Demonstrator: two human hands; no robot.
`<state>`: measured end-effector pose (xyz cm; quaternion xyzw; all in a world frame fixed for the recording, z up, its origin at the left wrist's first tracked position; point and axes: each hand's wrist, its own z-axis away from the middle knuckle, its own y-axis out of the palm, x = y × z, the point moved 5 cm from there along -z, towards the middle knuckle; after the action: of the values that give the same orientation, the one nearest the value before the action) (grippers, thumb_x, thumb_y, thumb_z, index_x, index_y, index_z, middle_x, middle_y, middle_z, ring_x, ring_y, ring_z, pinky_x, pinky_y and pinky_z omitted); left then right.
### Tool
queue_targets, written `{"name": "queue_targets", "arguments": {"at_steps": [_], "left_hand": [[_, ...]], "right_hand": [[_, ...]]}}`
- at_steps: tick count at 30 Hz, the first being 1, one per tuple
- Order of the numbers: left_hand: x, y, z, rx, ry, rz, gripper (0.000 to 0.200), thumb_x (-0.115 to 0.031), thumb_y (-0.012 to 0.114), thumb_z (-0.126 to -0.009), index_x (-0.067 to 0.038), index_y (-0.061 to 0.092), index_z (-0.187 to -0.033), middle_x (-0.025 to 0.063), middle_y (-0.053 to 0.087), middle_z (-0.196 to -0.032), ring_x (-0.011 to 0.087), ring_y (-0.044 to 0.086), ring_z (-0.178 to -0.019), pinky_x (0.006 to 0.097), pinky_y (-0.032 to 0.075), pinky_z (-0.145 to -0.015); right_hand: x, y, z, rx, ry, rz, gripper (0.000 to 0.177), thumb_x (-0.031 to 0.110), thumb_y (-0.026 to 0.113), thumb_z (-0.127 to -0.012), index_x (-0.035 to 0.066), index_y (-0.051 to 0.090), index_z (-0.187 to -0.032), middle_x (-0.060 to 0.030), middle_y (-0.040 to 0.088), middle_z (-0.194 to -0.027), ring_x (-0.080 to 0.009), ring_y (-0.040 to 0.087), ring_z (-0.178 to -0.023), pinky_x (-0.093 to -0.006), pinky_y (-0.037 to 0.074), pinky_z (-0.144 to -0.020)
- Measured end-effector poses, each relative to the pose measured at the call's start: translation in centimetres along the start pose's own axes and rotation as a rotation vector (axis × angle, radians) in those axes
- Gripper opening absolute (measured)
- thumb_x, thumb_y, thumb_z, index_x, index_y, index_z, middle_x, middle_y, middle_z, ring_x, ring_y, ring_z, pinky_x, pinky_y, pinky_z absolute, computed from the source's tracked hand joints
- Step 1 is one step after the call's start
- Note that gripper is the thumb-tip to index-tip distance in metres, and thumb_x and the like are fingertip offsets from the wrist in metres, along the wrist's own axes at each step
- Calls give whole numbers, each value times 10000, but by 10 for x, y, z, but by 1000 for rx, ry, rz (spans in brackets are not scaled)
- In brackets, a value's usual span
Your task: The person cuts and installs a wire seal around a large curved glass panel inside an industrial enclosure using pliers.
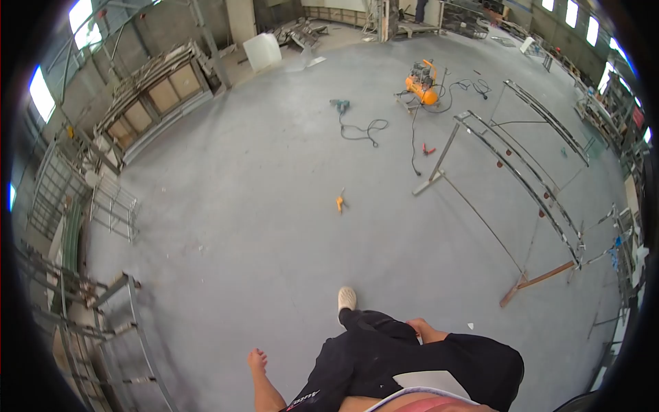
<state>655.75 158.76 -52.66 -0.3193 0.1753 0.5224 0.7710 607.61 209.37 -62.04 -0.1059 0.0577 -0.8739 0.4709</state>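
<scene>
My left hand [257,360] hangs out to the left of my body, its fingers loosely bent and a little apart, with nothing visible in it. My right hand [417,325] is beside my dark clothing, partly hidden by it; whether it holds anything is unclear. One light shoe [347,299] shows on the grey floor [268,240]. Ahead of it lies a yellow air tool [340,204]. Farther off are a green power tool [341,106] with a coiled cord and a red tool [428,149].
An orange air compressor [426,90] with hoses stands at the back. A long metal frame [518,175] takes up the right side. Metal racks [130,329] stand at the lower left, a wood-panelled frame [158,96] at the upper left. A person's legs [421,10] show far back.
</scene>
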Motion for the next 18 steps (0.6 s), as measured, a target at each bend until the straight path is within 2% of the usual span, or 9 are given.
{"name": "queue_targets", "arguments": {"at_steps": [2, 4, 5, 7, 9, 10, 12, 15, 18], "left_hand": [[-50, 79, -12, 104, -37, -87, 383, -374, 483, -917, -98, 524, -1179, 66, 613, -1082, 219, 603, -893, 375, 472, -718], [-96, 167, -24, 280, -45, -241, 418, -375, 478, -927, -95, 507, -1235, 69, 612, -1135, 227, 604, -950, 384, 479, -770], [-118, 212, -27, 379, -44, -346, 433, -376, 475, -932, -91, 499, -1258, 71, 610, -1157, 227, 602, -977, 384, 479, -796], [-172, 292, -21, 490, -9, -422, 427, -377, 477, -934, -89, 504, -1248, 69, 611, -1146, 216, 596, -978, 372, 474, -804], [-223, 360, -21, 553, 7, -438, 412, -373, 481, -935, -94, 508, -1237, 70, 612, -1136, 210, 594, -971, 371, 469, -808], [-244, 386, -30, 557, -6, -458, 412, -373, 481, -935, -94, 508, -1237, 70, 612, -1136, 210, 594, -971, 371, 469, -808], [-286, 443, -52, 610, 43, -513, 396, -371, 483, -932, -96, 526, -1213, 65, 624, -1088, 201, 611, -909, 373, 478, -768], [-341, 505, -101, 539, -8, -557, 421, -382, 490, -928, -95, 506, -1235, 74, 607, -1128, 217, 593, -961, 378, 471, -785], [-388, 554, -153, 379, -84, -473, 418, -344, 485, -908, -68, 514, -1220, 84, 617, -1113, 221, 603, -919, 400, 474, -764]], "right_hand": [[55, -11, -11, -128, -91, -103, 342, 362, 539, -862, 38, 647, -861, -97, 641, -695, -223, 615, -599, -393, 490, -554], [129, -24, -27, -70, -161, -296, 362, 379, 538, -864, 37, 643, -815, -94, 631, -683, -217, 618, -606, -379, 494, -541], [173, -37, -37, -8, -165, -157, 382, 399, 550, -858, 26, 631, -863, -100, 649, -733, -213, 624, -611, -368, 500, -520], [277, -67, -11, -49, -368, -213, 336, 361, 566, -875, 53, 599, -1004, -97, 661, -845, -187, 631, -628, -326, 504, -515], [378, -101, 24, 1, -492, -374, 311, 340, 580, -889, 63, 593, -1033, -74, 655, -856, -163, 619, -658, -301, 491, -520], [424, -124, 48, 14, -567, -358, 330, 357, 571, -904, 68, 591, -1063, -61, 655, -895, -142, 628, -704, -302, 510, -579], [502, -173, 55, -25, -717, -314, 329, 345, 573, -904, 58, 591, -1064, -50, 646, -874, -123, 611, -681, -280, 493, -565], [577, -249, 32, -142, -746, -340, 323, 337, 574, -900, 51, 593, -1049, -44, 641, -857, -115, 598, -660, -267, 478, -547], [588, -313, -61, -213, -515, -308, 300, 335, 565, -874, 44, 618, -925, -61, 643, -756, -144, 595, -584, -302, 484, -510]]}}
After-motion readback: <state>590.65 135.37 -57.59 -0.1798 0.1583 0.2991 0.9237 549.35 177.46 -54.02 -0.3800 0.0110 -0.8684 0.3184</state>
